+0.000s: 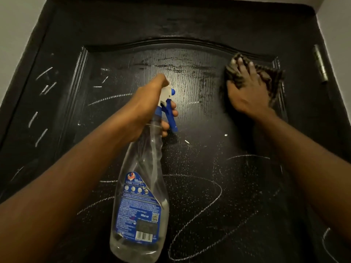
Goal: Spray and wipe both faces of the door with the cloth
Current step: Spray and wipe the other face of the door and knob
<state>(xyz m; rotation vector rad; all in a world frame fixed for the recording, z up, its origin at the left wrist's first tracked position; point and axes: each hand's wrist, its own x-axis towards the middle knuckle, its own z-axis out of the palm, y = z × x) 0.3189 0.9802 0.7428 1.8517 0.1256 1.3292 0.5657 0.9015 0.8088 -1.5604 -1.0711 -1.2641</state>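
pressing cloth (270, 76) on door (190, 25), bottle (144, 177) in left hand (146, 109)

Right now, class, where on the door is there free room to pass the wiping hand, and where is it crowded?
Free: the door between the spray bottle and the right hand on the cloth, and lower right below that arm. Crowded: centre-left, where the left hand holds the bottle.

Left hand (146, 109) grips bottle (141, 196) neck in front of door (199, 114) panel centre, nozzle toward door. Right hand (247, 92) flat on cloth (269, 76), cloth against panel's upper right corner. Hinge (320, 62) right of cloth, on door edge. 2 hands well apart.
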